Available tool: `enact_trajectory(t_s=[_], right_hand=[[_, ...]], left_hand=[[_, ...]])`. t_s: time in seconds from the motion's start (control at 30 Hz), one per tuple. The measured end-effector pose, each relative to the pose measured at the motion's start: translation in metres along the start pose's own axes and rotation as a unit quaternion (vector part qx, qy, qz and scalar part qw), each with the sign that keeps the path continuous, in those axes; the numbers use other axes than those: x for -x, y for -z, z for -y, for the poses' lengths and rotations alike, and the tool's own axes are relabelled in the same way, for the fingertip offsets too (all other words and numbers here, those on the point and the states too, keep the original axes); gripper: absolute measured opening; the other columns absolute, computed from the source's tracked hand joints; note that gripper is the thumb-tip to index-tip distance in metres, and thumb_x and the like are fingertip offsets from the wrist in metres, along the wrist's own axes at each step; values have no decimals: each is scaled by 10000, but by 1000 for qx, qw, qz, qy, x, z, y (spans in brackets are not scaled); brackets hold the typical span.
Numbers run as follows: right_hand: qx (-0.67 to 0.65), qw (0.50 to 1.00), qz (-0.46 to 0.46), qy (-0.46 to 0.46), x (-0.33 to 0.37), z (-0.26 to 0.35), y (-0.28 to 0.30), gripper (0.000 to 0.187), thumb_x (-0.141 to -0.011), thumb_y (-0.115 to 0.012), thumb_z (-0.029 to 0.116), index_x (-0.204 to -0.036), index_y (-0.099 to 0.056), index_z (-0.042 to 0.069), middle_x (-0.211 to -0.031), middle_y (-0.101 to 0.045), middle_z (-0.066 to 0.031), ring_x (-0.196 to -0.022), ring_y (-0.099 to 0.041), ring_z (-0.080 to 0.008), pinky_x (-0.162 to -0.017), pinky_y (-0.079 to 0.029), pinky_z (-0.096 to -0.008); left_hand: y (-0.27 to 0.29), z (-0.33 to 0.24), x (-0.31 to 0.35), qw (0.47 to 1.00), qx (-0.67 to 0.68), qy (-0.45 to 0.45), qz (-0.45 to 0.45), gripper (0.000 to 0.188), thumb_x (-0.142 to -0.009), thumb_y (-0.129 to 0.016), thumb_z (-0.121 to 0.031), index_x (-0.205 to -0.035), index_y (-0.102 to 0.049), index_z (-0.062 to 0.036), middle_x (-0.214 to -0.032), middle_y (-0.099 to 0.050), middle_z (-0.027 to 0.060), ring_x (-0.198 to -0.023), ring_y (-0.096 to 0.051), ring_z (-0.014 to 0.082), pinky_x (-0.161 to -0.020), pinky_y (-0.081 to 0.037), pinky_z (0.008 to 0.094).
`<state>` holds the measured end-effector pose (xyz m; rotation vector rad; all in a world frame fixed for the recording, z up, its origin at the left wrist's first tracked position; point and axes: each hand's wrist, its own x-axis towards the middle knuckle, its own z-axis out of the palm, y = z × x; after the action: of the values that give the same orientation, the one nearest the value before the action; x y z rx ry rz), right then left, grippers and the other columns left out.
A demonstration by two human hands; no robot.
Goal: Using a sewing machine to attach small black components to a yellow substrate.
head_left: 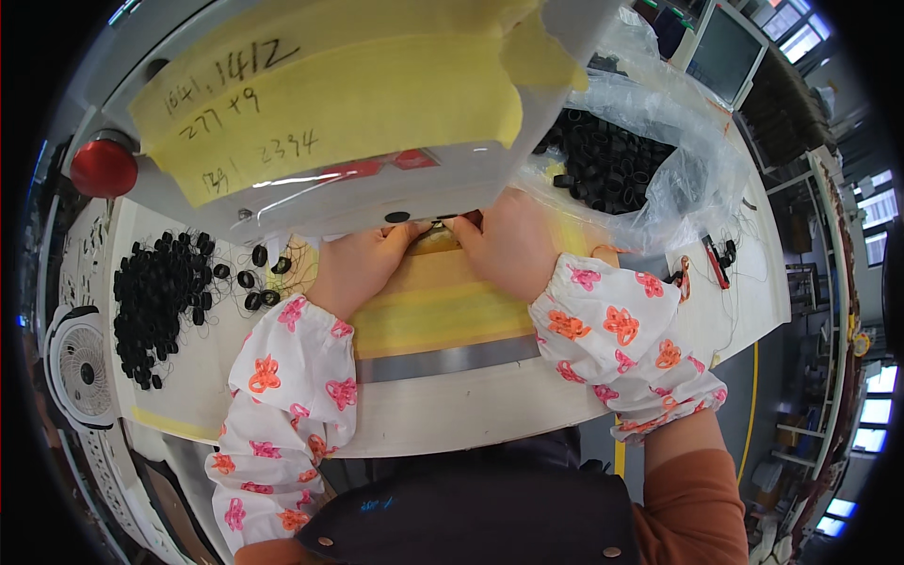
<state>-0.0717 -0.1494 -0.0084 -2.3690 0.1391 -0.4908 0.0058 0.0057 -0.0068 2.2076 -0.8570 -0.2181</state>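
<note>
Under the lower edge of a white machine head (311,212), my left hand (363,264) and my right hand (508,247) almost meet. On both, thumb and fingers are pressed together. Between the fingertips shows a small dark piece (439,224), too small and too hidden to name. Below my hands lies a plate covered with yellow tape (447,306), with a bare metal strip (447,360) along its near edge. To the left of my left hand, a heap of small black rings (160,301) with loose threads lies on the white table (461,405).
A clear plastic bag (702,184) full of black rings (612,160) stands at the far right. Near my right sleeve lie a red-and-black tool (716,262) and loose threads. A red push button (104,168) sits on the machine's left. A white fan (83,367) stands at the left edge.
</note>
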Motion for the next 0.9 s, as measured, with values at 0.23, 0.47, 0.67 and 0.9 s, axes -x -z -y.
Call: enact_trajectory(t_s=[0.23,0.47,0.67,0.9], right_hand=[[3,999,-30,22,-2,-5,-10,86,-696,-589,96,-694,-516,49,-631,-566,-118,-606,-557,-311,-529,-431,-404],[0,999,-34,13,-2,-9,-6,97,-687,-622,105,-711,-569,27,-607,-578,-102,-540,-563,-250,-497,-431,-336],[-18,999,-30,38,0,-12,-9,111,-689,-635,119,-714,-562,39,-618,-581,-85,-541,-565,-234,-491,-435,-319],[-70,992,-30,96,6,-13,4,119,-705,-642,127,-716,-571,33,-631,-570,-86,-527,-545,-226,-493,-426,-313]], left_hand=[[1,1,0,998,17,-14,-52,495,-747,-603,-465,-550,-481,-28,-440,-438,31,-417,-413,122,-428,-335,288],[2,-16,-1,997,-24,63,-23,483,-731,-616,-477,-549,-501,-45,-485,-508,46,-464,-496,131,-465,-386,267],[-8,-1,7,995,32,42,-83,227,-763,-611,-271,-718,-607,-48,-533,-533,44,-457,-499,167,-458,-364,309],[15,2,50,968,-184,-102,-137,219,-768,-599,-195,-599,-550,-63,-522,-517,93,-458,-471,235,-554,-353,326]])
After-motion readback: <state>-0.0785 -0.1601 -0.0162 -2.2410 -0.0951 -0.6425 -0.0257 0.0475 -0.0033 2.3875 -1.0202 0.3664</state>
